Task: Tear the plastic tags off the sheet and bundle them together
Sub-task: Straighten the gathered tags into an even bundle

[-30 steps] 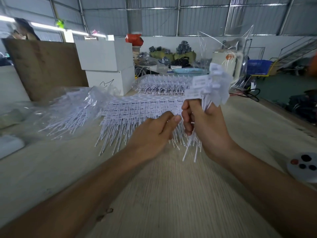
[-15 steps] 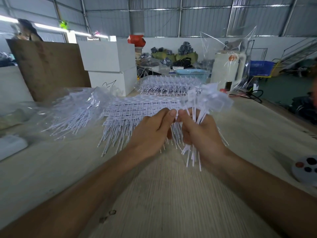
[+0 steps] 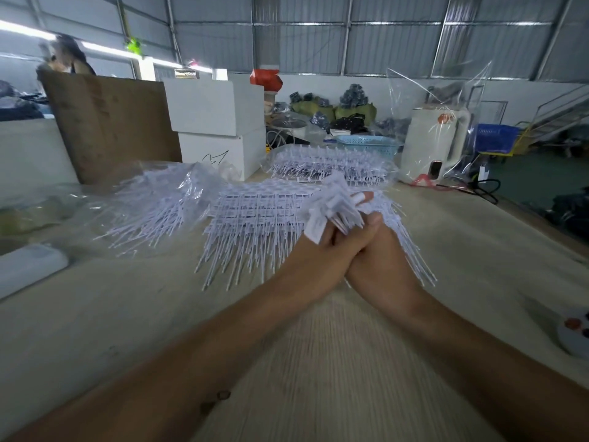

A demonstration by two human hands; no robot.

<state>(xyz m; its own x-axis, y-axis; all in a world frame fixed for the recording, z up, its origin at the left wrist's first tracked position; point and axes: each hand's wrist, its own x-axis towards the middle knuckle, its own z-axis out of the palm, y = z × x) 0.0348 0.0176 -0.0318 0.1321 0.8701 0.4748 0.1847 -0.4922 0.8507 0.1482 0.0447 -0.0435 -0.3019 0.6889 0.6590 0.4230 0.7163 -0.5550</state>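
A bundle of white plastic tags (image 3: 334, 204) sticks up between my two hands, which are pressed together over the table. My right hand (image 3: 379, 263) grips the bundle, with its long stems fanning out to the right behind it. My left hand (image 3: 318, 253) closes against the bundle from the left, one tag head lying over its fingers. Just beyond my hands a sheet of joined white tags (image 3: 255, 218) lies flat on the table, stems pointing toward me. The frame is motion-blurred.
A clear bag of loose tags (image 3: 153, 205) lies to the left and another stack of tag sheets (image 3: 328, 164) farther back. White boxes (image 3: 216, 122), a brown board (image 3: 108, 122), a blue basket (image 3: 366, 145) and a white appliance (image 3: 436, 141) stand behind. A round white item (image 3: 573, 333) lies at right.
My right hand has lowered the bundle from its raised position. My left hand left the sheet's edge and came up against the bundle, so both hands now meet around it.
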